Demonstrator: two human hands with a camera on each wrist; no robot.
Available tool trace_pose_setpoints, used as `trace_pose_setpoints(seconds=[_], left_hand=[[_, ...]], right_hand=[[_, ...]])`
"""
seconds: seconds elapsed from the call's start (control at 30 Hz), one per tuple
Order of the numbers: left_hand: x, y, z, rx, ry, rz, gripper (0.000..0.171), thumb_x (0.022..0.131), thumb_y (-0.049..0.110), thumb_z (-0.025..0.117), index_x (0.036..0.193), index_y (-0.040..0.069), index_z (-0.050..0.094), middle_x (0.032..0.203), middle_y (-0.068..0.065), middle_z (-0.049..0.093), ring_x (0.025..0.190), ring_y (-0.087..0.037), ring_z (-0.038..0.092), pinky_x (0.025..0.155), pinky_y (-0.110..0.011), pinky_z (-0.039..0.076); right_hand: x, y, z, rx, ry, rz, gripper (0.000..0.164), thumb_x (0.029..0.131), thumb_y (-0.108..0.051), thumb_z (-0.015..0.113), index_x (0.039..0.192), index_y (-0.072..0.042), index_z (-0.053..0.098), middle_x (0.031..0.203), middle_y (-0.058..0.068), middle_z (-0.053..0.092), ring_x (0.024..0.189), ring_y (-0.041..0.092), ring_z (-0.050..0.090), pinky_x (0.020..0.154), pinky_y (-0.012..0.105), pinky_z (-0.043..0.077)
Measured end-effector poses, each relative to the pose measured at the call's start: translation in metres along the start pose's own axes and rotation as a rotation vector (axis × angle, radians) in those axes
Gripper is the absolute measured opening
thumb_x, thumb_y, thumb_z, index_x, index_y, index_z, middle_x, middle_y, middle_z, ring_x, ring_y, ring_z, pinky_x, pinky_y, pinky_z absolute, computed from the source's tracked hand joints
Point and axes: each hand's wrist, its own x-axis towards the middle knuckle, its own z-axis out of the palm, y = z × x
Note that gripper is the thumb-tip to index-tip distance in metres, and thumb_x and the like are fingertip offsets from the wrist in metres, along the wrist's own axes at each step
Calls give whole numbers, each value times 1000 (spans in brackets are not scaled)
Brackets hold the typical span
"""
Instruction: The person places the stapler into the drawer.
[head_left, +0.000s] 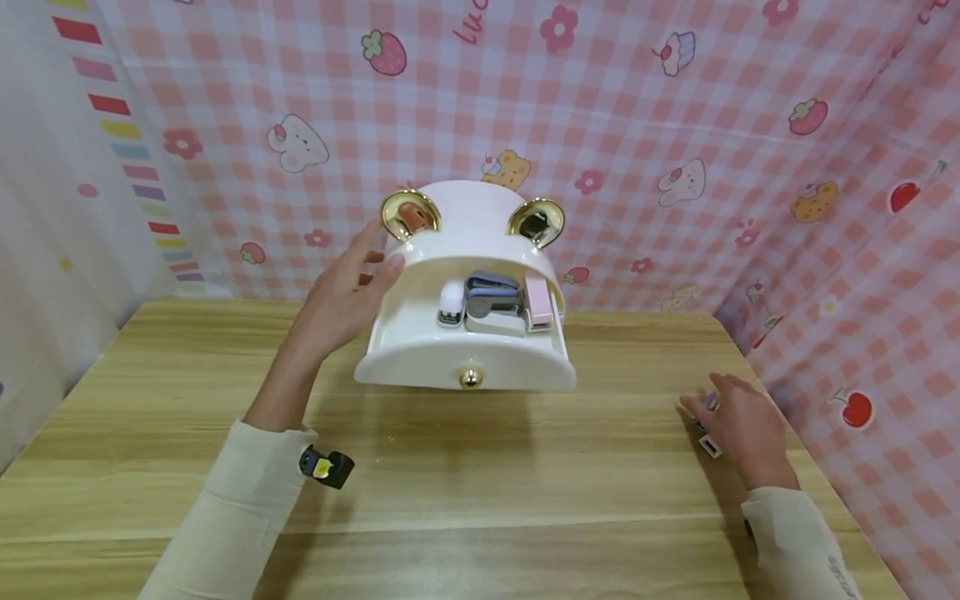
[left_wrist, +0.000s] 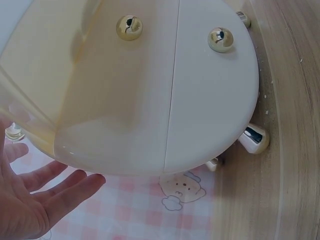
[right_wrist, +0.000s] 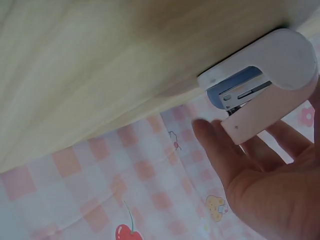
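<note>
A white desk organizer (head_left: 480,208) with two gold-rimmed eyes stands at the back, its front drawer (head_left: 412,362) pulled out. My left hand (head_left: 341,296) rests against its left side, fingers straight, thumb near the front rim. The same hand (left_wrist: 35,200) lies along the curved shell in the left wrist view. At the table's right, my right hand (head_left: 750,429) reaches over small staplers. A pink-and-white stapler (right_wrist: 260,115) stands near the palm, with something blue behind it. My thumb and fingers spread around that spot; I cannot tell whether they grip anything.
In the drawer lie a pink stapler (head_left: 537,302), a blue-grey stapler (head_left: 491,287) and a small white bottle-shaped item (head_left: 451,302). A gold knob (head_left: 470,377) is on the drawer front. Pink checked cloth (head_left: 600,125) hangs behind and right of the wooden table (head_left: 450,500).
</note>
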Motion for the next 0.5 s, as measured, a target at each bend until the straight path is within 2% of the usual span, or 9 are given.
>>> trace_pose_setpoints(seconds=[0.13, 0.2, 0.3, 0.33, 0.43, 0.5], left_hand=[[-1, 1, 0, -2, 0, 0, 72, 103, 61, 40, 164, 37, 10, 147, -20, 48, 130, -41, 51, 99, -63, 45], [-1, 1, 0, -4, 0, 0, 72, 103, 61, 41, 164, 37, 11, 147, -20, 48, 130, -40, 51, 100, -62, 45], [-2, 2, 0, -4, -2, -3, 72, 103, 61, 41, 164, 37, 11, 147, -20, 48, 130, -40, 51, 100, -62, 45], [-2, 2, 0, -5, -1, -4, 72, 103, 61, 41, 164, 37, 11, 147, -19, 48, 130, -40, 51, 100, -62, 45], [-2, 1, 0, 0, 2, -6, 73, 103, 61, 40, 164, 36, 10, 147, -19, 48, 130, -40, 51, 100, -62, 45], [-1, 0, 0, 3, 4, -6, 73, 103, 61, 40, 164, 36, 10, 147, -19, 48, 130, -40, 52, 100, -62, 45]], right_hand=[[1, 2, 1, 15, -106, 24, 63, 95, -40, 71, 130, 11, 59, 121, 37, 60, 99, 56, 60, 73, 64, 50], [1, 2, 1, 31, -140, 30, 53, 95, -39, 70, 120, 8, 64, 106, 32, 65, 88, 51, 64, 67, 61, 50], [2, 2, 0, 41, -160, 21, 49, 95, -39, 71, 113, 6, 67, 92, 26, 67, 79, 45, 65, 63, 59, 51], [2, 2, 0, 44, -170, 19, 46, 94, -40, 71, 105, 4, 68, 85, 23, 67, 75, 42, 65, 62, 57, 50], [3, 2, -1, 49, -188, 2, 45, 94, -42, 72, 102, 2, 68, 80, 18, 65, 73, 37, 63, 62, 56, 50], [4, 2, -2, 53, -199, -8, 40, 94, -43, 72, 93, -3, 66, 74, 11, 61, 70, 32, 60, 61, 52, 48]])
